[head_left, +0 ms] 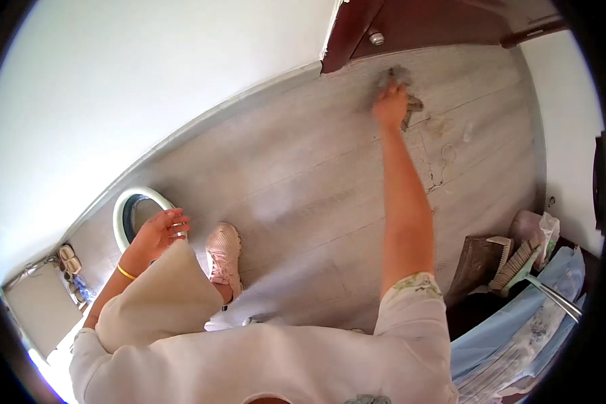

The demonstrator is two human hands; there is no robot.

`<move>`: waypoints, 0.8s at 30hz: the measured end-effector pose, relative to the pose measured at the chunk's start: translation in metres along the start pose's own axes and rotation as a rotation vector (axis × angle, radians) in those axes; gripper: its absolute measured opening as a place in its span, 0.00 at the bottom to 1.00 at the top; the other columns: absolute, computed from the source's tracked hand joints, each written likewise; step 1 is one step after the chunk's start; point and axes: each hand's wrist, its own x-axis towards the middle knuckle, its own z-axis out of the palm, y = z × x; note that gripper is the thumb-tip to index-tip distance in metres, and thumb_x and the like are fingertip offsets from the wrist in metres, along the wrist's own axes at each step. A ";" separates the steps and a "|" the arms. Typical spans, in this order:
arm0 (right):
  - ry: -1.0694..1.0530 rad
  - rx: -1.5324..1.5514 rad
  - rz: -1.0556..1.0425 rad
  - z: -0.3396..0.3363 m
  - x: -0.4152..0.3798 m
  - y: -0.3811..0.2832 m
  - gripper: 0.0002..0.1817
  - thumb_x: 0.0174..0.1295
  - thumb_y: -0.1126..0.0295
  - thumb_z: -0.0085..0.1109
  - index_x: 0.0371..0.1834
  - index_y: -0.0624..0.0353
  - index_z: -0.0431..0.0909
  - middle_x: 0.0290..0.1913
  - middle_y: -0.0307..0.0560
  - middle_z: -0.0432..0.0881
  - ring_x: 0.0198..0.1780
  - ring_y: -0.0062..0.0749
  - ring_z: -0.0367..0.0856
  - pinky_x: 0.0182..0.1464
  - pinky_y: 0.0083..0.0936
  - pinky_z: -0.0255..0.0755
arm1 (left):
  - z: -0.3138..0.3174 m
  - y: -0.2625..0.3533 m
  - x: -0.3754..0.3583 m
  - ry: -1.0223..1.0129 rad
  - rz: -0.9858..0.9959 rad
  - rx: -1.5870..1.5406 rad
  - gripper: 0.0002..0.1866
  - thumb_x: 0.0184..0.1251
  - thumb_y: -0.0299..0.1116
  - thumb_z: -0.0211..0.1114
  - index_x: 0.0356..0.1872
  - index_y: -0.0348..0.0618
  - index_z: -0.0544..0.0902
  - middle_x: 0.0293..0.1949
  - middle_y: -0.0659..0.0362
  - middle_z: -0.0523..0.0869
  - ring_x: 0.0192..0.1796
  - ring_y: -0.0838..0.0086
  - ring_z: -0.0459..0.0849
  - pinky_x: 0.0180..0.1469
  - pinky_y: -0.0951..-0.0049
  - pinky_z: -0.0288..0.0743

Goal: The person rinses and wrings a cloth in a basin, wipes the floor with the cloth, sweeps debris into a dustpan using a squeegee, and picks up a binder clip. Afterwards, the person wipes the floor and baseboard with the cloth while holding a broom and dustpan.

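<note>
My right hand (390, 104) reaches far out to the floor near the dark red door. Its fingers are closed on a crumpled grey rag (413, 111), which shows at both sides of the hand and lies against the floor. Smeared wet-looking marks and a dark crack are on the floor beside it. My left hand (160, 230) hangs past my bent knee, holding nothing, with its fingers apart. Just behind that hand stands a round bucket with a white rim (120, 214); part of the rim is hidden by the hand.
The dark red door (431, 27) stands at the far end. A dustpan (475, 266), a brush (518, 264) and blue cloth (549, 296) are at the right. Shoes (69, 259) lie by the wall at the left. My pink shoe (223, 252) is on the wood-look floor (303, 202).
</note>
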 end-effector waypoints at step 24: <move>-0.187 -0.125 -0.367 0.020 -0.133 -0.115 0.22 0.63 0.59 0.44 0.61 0.47 0.68 0.68 0.46 0.58 0.67 0.46 0.55 0.60 0.53 0.53 | 0.023 0.008 0.010 -0.059 0.006 0.064 0.18 0.69 0.40 0.53 0.55 0.42 0.71 0.49 0.57 0.79 0.48 0.70 0.78 0.48 0.66 0.73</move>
